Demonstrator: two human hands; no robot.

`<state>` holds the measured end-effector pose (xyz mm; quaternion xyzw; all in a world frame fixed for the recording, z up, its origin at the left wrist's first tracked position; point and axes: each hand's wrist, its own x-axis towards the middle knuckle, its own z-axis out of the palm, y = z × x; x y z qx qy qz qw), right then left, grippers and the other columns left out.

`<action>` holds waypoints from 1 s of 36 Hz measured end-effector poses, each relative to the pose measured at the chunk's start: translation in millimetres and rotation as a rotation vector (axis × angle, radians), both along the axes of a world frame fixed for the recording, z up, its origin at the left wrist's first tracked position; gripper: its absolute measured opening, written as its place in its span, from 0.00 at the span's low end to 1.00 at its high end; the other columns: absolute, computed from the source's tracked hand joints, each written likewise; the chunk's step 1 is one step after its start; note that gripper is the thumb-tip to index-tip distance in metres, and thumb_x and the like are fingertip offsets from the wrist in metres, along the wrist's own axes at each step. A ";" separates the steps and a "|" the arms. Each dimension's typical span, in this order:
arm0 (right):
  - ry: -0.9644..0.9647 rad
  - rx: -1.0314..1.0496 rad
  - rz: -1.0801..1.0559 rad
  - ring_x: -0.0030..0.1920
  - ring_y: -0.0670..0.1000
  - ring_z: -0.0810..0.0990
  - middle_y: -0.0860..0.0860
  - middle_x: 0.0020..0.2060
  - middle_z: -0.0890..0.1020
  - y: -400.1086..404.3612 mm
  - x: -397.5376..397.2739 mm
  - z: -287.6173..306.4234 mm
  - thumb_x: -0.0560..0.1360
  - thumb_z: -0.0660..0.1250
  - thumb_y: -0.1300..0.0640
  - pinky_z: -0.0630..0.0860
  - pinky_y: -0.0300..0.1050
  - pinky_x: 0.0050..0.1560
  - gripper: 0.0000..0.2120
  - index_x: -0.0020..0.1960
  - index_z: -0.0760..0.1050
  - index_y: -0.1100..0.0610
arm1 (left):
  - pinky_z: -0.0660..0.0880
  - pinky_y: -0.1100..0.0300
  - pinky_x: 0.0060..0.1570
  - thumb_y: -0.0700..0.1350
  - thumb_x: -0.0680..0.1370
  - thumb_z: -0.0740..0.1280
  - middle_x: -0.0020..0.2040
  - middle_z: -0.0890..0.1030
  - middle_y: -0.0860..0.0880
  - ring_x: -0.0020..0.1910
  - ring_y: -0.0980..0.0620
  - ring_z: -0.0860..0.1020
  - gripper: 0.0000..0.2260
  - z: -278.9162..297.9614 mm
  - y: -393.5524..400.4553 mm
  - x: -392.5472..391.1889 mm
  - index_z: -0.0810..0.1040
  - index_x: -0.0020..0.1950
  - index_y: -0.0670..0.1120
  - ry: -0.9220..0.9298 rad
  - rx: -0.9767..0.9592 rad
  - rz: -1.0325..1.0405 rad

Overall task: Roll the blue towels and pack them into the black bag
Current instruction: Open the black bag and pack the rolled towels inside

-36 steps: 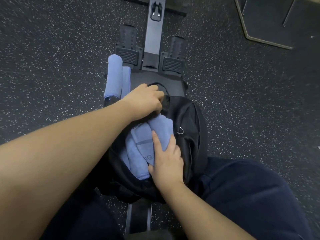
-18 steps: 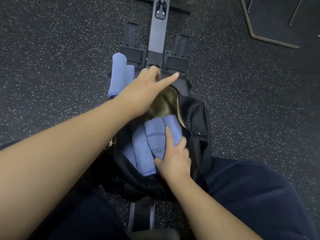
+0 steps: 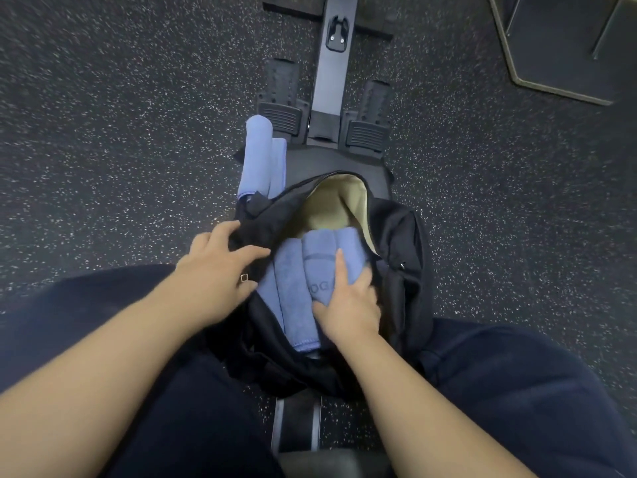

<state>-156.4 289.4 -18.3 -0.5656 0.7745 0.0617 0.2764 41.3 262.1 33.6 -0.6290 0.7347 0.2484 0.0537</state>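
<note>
Towels in bag (image 3: 303, 270): we see rolled blue towels lying side by side in the open mouth of the black bag.
Floor (image 3: 120, 132): dark and speckled, it lies under everything.
Rowing machine (image 3: 336, 63): its rail and two footrests are beyond the bag.
Black bag (image 3: 406, 257): it sits between our knees, unzipped, and shows a tan lining.
Rolled towel outside (image 3: 258, 153): it lies on the machine, just beside the left footrest.
Left hand (image 3: 217, 267): our grip is released, the straight fingers touch the left edge of the bag.
Right hand (image 3: 348, 301): it presses on the towel printed with letters; fingers curled over its right side.
</note>
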 end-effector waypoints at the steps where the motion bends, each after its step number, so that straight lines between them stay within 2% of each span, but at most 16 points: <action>1: -0.002 0.005 0.029 0.68 0.61 0.62 0.59 0.74 0.43 0.1 -0.7 0.5 0.75 0.62 0.40 0.65 0.53 0.64 0.43 0.76 0.34 0.41 | 0.64 0.45 0.66 0.54 0.78 0.65 0.76 0.49 0.49 0.71 0.43 0.55 0.26 -4.2 -1.1 -1.7 0.61 0.74 0.62 -0.032 0.035 0.021; 4: -0.010 0.028 0.092 0.74 0.61 0.53 0.59 0.75 0.35 5.2 -5.5 3.8 0.77 0.59 0.40 0.61 0.53 0.68 0.41 0.77 0.34 0.44 | 0.68 0.43 0.62 0.57 0.78 0.65 0.74 0.51 0.46 0.69 0.41 0.60 0.31 -14.5 -2.0 -11.5 0.54 0.77 0.55 -0.072 0.070 0.065; 6: 0.008 0.019 0.143 0.76 0.60 0.45 0.59 0.75 0.33 12.5 -8.3 7.2 0.79 0.56 0.40 0.57 0.54 0.71 0.39 0.77 0.34 0.48 | 0.70 0.43 0.60 0.55 0.76 0.67 0.70 0.57 0.44 0.65 0.39 0.65 0.33 -16.9 0.6 -23.0 0.56 0.76 0.49 -0.029 0.012 0.081; 9: 0.054 -0.010 0.242 0.76 0.58 0.35 0.58 0.75 0.33 25.4 -11.3 10.2 0.80 0.54 0.42 0.52 0.53 0.73 0.36 0.78 0.36 0.52 | 0.74 0.43 0.53 0.50 0.73 0.72 0.62 0.64 0.43 0.56 0.37 0.72 0.29 -21.6 5.2 -37.1 0.62 0.68 0.43 0.023 -0.066 0.061; 11: 0.077 -0.052 0.320 0.76 0.58 0.34 0.56 0.76 0.34 31.1 -12.8 17.0 0.80 0.55 0.45 0.47 0.53 0.74 0.35 0.78 0.38 0.52 | 0.75 0.43 0.50 0.45 0.74 0.70 0.64 0.62 0.42 0.54 0.38 0.73 0.24 -23.5 8.5 -41.6 0.63 0.64 0.44 0.014 -0.093 0.003; 13: 0.122 -0.138 0.380 0.77 0.60 0.39 0.57 0.77 0.40 33.8 -12.7 21.4 0.78 0.60 0.47 0.48 0.56 0.74 0.35 0.79 0.46 0.52 | 0.75 0.45 0.50 0.42 0.77 0.64 0.72 0.54 0.42 0.57 0.38 0.72 0.18 -24.3 11.6 -42.7 0.63 0.64 0.48 -0.021 -0.095 -0.027; 15: 0.202 -0.314 0.406 0.74 0.64 0.60 0.59 0.75 0.61 31.3 -13.5 19.8 0.68 0.73 0.48 0.63 0.60 0.69 0.38 0.74 0.65 0.55 | 0.73 0.47 0.51 0.43 0.79 0.61 0.75 0.46 0.42 0.61 0.39 0.68 0.14 -25.2 15.1 -42.0 0.64 0.64 0.51 -0.078 -0.078 -0.052; 16: 0.230 -0.359 0.413 0.69 0.64 0.68 0.59 0.70 0.69 29.5 -15.4 16.0 0.61 0.78 0.49 0.66 0.62 0.66 0.37 0.69 0.73 0.56 | 0.72 0.48 0.52 0.45 0.79 0.61 0.76 0.44 0.43 0.63 0.39 0.66 0.14 -25.6 17.0 -41.2 0.66 0.64 0.52 -0.119 -0.069 -0.059; 17: 0.274 -0.393 0.424 0.66 0.64 0.73 0.58 0.67 0.74 27.0 -18.5 12.2 0.58 0.79 0.51 0.64 0.64 0.67 0.36 0.65 0.76 0.56 | 0.72 0.49 0.53 0.46 0.79 0.61 0.76 0.44 0.43 0.64 0.40 0.65 0.15 -25.6 18.8 -40.2 0.67 0.66 0.53 -0.163 -0.060 -0.056; 20: 0.371 -0.362 0.445 0.65 0.63 0.73 0.57 0.68 0.73 19.6 -29.9 14.3 0.58 0.78 0.56 0.43 0.67 0.68 0.35 0.65 0.76 0.55 | 0.71 0.50 0.54 0.48 0.77 0.63 0.72 0.53 0.45 0.63 0.41 0.66 0.21 -19.7 20.9 -34.7 0.64 0.70 0.50 -0.247 0.002 0.051; 23: 0.477 -0.279 0.358 0.68 0.61 0.69 0.55 0.72 0.67 12.4 -44.6 23.6 0.67 0.72 0.58 0.34 0.69 0.66 0.35 0.72 0.67 0.53 | 0.71 0.48 0.54 0.46 0.76 0.65 0.64 0.60 0.44 0.60 0.39 0.69 0.24 -9.5 18.6 -26.2 0.60 0.69 0.46 -0.207 0.099 0.223; 26: 0.541 -0.330 0.252 0.55 0.59 0.77 0.55 0.56 0.78 8.2 -62.7 26.9 0.62 0.75 0.60 0.45 0.73 0.67 0.34 0.67 0.72 0.54 | 0.68 0.48 0.48 0.40 0.74 0.65 0.59 0.62 0.42 0.56 0.35 0.73 0.23 -5.1 16.8 -19.6 0.61 0.66 0.41 -0.091 0.120 0.317; 28: 0.586 -0.361 0.238 0.47 0.59 0.79 0.55 0.43 0.79 8.7 -76.5 30.1 0.56 0.80 0.61 0.52 0.77 0.64 0.30 0.57 0.77 0.55 | 0.66 0.49 0.46 0.36 0.73 0.63 0.58 0.62 0.41 0.54 0.33 0.75 0.22 -4.7 16.8 -17.3 0.61 0.66 0.40 -0.026 0.104 0.331; 30: 0.580 -0.361 0.269 0.42 0.59 0.79 0.55 0.36 0.77 11.0 -87.7 39.4 0.51 0.80 0.63 0.53 0.78 0.62 0.28 0.49 0.78 0.57 | 0.66 0.49 0.45 0.33 0.73 0.60 0.57 0.62 0.41 0.52 0.33 0.75 0.24 -4.4 18.2 -15.8 0.60 0.68 0.40 0.037 0.088 0.327; 33: 0.537 -0.417 0.332 0.43 0.60 0.79 0.56 0.37 0.77 14.0 -97.3 48.3 0.52 0.75 0.67 0.51 0.79 0.62 0.30 0.54 0.78 0.59 | 0.68 0.50 0.45 0.31 0.71 0.57 0.52 0.60 0.44 0.45 0.36 0.74 0.30 -1.1 21.4 -14.4 0.56 0.72 0.45 0.124 0.072 0.308; 36: 0.535 -0.473 0.423 0.48 0.58 0.79 0.54 0.45 0.77 15.6 -105.3 50.3 0.52 0.72 0.68 0.49 0.77 0.62 0.41 0.65 0.75 0.55 | 0.71 0.52 0.47 0.31 0.72 0.56 0.52 0.60 0.46 0.39 0.41 0.71 0.37 6.7 25.8 -15.0 0.49 0.77 0.51 0.205 0.054 0.278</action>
